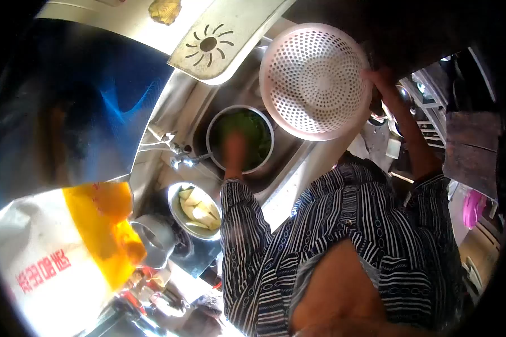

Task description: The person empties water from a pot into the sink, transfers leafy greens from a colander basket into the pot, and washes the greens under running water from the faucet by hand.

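My right hand [379,80] grips the rim of a white plastic colander [320,81], tilted so its perforated inside shows, above the right part of the sink. My left hand [234,150] reaches into a round metal pot [208,135] with green leafy vegetables [256,132] in it. Motion blurs that hand, and its fingers are lost among the greens. The pot stands inside the metal sink [289,160].
Left of my left forearm is a bowl [173,222] of pale cut vegetable pieces [199,209]. A tap [181,159] is beside the pot. A grey jug [154,238] and a white and yellow bag [67,241] are further left. A slotted drain panel [222,39] overhangs the sink.
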A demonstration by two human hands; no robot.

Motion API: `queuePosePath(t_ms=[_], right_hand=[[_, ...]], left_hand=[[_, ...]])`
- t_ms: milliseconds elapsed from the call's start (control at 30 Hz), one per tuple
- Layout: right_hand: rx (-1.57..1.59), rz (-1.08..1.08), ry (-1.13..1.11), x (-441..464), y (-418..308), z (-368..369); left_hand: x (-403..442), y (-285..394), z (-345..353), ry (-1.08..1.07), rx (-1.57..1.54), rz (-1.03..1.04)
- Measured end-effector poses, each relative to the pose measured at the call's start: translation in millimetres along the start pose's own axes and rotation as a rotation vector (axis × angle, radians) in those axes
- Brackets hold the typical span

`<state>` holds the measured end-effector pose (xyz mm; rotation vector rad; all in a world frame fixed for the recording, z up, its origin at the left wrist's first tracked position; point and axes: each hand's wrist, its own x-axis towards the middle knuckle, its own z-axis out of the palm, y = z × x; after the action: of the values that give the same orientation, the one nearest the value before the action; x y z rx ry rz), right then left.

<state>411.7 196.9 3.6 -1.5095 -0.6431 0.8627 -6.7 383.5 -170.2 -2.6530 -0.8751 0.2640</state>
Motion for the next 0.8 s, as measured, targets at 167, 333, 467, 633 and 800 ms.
queuePosePath(t_ms=[167,333,467,633,800], right_hand=[[-0.033,0.061,0.061,9,12,2],[-0.166,0.081,-0.031,14,-2,10],[-0.202,0.09,-0.032,13,-9,11],[-0.049,0.05,0.04,8,-2,9],[-0.073,0.015,0.138,27,15,4]], left_hand=[[0,-10,-31,-0.064,-0.428,-0.12],[0,-28,-76,0.024,-0.379,-0.118],[6,-41,-39,0.039,-0.21,-0.167],[29,12,-105,0.437,-0.401,-0.15],[35,29,-3,0.129,-0.485,-0.059]])
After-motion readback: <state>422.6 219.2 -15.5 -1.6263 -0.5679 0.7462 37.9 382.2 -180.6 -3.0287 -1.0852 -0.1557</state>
